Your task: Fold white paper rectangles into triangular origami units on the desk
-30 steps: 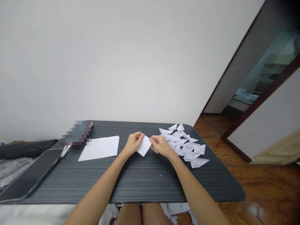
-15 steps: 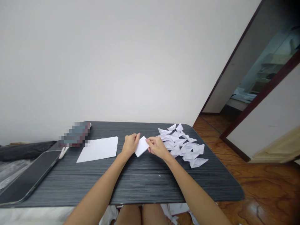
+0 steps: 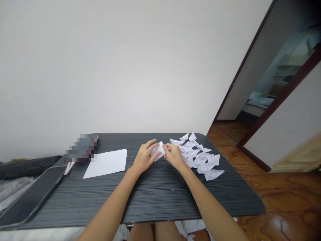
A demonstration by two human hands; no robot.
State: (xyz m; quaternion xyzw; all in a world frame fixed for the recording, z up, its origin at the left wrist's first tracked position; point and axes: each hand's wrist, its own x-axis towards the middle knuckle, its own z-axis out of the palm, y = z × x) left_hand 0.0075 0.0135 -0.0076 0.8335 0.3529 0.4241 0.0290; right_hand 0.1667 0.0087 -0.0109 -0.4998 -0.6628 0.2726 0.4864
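Above the middle of the dark table, a small white folded paper (image 3: 158, 151) is held up between both hands. My left hand (image 3: 144, 156) has its thumb at the paper's lower left and its fingertips along the upper left edge, the fingers curved and partly apart. At the paper's right corner, my right hand (image 3: 173, 154) pinches it between thumb and fingers. Just beyond that hand, several white folded paper boats (image 3: 200, 157) lie crowded together, a few partly hidden behind it.
A stack of white paper sheets (image 3: 107, 163) lies left of my hands. Farther left are a pixelated object (image 3: 81, 148), a white cable (image 3: 69, 167) and a long black panel (image 3: 32, 197). A pale wall (image 3: 150, 67) rises behind the table (image 3: 155, 201).
My left hand has opened from a closed grip, its fingers lifting and spreading around the paper. The paper and both hands have shifted slightly right.
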